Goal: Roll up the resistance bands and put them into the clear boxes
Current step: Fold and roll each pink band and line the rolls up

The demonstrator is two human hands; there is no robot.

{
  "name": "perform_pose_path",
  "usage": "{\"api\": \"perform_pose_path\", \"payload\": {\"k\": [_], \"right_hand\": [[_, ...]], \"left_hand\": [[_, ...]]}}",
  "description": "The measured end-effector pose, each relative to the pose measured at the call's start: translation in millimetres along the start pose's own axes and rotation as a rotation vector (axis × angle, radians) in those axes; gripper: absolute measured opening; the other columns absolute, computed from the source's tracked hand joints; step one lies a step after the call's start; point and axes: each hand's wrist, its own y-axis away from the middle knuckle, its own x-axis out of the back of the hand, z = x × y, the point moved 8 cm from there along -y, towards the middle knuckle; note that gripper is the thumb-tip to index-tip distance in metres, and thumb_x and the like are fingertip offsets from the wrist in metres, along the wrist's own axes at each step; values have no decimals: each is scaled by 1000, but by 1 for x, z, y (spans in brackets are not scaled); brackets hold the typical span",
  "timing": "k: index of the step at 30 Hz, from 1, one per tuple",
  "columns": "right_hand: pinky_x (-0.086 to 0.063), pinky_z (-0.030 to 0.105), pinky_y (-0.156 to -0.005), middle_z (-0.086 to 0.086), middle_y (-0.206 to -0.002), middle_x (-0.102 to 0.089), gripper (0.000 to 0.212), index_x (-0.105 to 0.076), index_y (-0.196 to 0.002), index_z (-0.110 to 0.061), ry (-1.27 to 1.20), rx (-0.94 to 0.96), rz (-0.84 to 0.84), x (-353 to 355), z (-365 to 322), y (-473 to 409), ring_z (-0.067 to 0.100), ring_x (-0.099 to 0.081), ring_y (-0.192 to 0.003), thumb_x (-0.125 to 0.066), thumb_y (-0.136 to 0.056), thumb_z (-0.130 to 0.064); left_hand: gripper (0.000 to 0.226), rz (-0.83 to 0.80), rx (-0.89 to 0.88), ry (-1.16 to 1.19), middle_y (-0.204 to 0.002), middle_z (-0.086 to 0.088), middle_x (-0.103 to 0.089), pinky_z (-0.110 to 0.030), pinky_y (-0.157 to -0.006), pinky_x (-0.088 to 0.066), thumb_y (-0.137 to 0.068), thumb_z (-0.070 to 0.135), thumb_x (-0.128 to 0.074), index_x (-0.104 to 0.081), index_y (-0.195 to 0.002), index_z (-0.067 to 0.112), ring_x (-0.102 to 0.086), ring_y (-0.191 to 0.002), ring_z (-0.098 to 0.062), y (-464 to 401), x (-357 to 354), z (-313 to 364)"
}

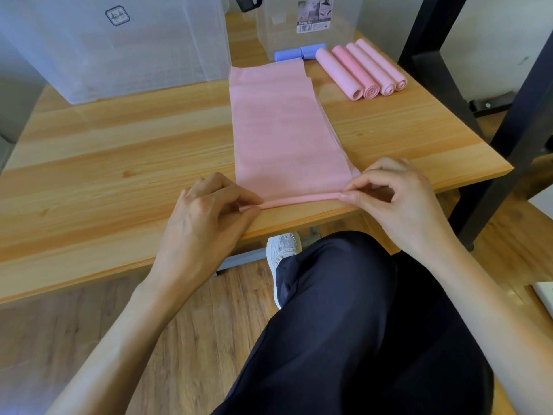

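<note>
1. Pink resistance band (pixel 287 136) lies flat along the desk (pixel 119 163); its near end is turned into a thin first roll at the desk's front edge.
2. Grip: left hand (pixel 206 214) pinches the roll's left end, right hand (pixel 395 196) pinches the right end, thumb against fingertips on both.
3. Step: rolling just started, on my read. Next move calls for even forward rolling on both ends so the roll stays straight and tight.
4. Four rolled pink bands (pixel 362 70) sit on the desk, far right; blue rolls (pixel 299 53) at the small clear box (pixel 308 25).
5. Small box carries a barcode sticker, text unreadable. Large clear box (pixel 113 46) has a square logo, illegible.
</note>
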Motion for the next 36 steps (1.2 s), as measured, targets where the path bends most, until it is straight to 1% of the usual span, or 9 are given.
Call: {"api": "perform_pose_path", "payload": {"k": [5,8,11,16,19,24,26,29,36], "right_hand": [[-38,35,-89,-14,-80,-58,16,-72,-77,-26,45,-3,-75,-2,-1,0,9,-45,-85,-67,-78,-42],[-39,24,-83,-11,-80,-62,11,-70,-77,-25,30,-35,-79,1,0,-1,9,-48,-83,-73,-78,-35],[-36,14,-74,-8,-82,-63,9,-69,-74,-27,23,-42,-45,0,3,-1,6,-48,-84,-76,-78,-31],[-42,36,-85,-13,-83,-59,15,-74,-78,-28,35,-8,5,1,5,1,8,-46,-85,-74,-74,-43],[-43,42,-87,-13,-82,-59,17,-74,-79,-28,10,10,6,2,1,1,9,-46,-84,-70,-74,-44],[-41,39,-89,-11,-78,-61,22,-76,-79,-22,10,5,-54,0,1,1,13,-49,-84,-69,-75,-43],[-41,36,-85,-11,-76,-61,17,-75,-78,-22,-10,2,-40,1,1,2,11,-49,-81,-73,-75,-38],[-39,31,-81,-13,-75,-60,12,-74,-77,-25,-25,13,14,3,2,3,8,-49,-79,-75,-75,-37],[-46,52,-85,-11,-84,-60,22,-76,-85,-23,-26,73,42,0,0,4,13,-52,-87,-70,-78,-43]], "left_hand": [[9,-22,28,91,-89,16,-62,-5,-80,-38,-91,25,-65,-71,-97,28,-58,-89,1,3,4,2],[8,-17,36,102,-88,12,-63,-8,-77,-40,-91,18,-65,-69,-93,26,-60,-87,-3,3,4,3],[8,-13,40,23,-90,13,-57,-23,-83,-42,-91,19,-64,-68,-91,25,-55,-89,-6,4,0,1],[9,-8,31,-36,-92,12,-56,-31,-87,-40,-90,30,-65,-72,-94,26,-52,-90,-9,3,0,-1],[12,-10,33,-3,-90,14,-57,-33,-86,-43,-90,34,-64,-73,-94,26,-54,-88,-8,2,2,-2],[6,-5,39,73,-86,13,-62,-2,-81,-35,-90,24,-68,-70,-95,25,-58,-89,1,5,7,2],[3,-11,34,66,-87,13,-62,-9,-84,-36,-90,25,-67,-68,-93,27,-58,-89,-1,6,6,2],[6,-8,48,28,-90,15,-57,-31,-86,-42,-90,31,-63,-69,-90,28,-52,-90,-5,6,2,-2],[8,52,43,-12,-87,12,-59,-39,-85,-45,-91,25,-66,-73,-92,22,-52,-84,-7,2,6,-2]]}}
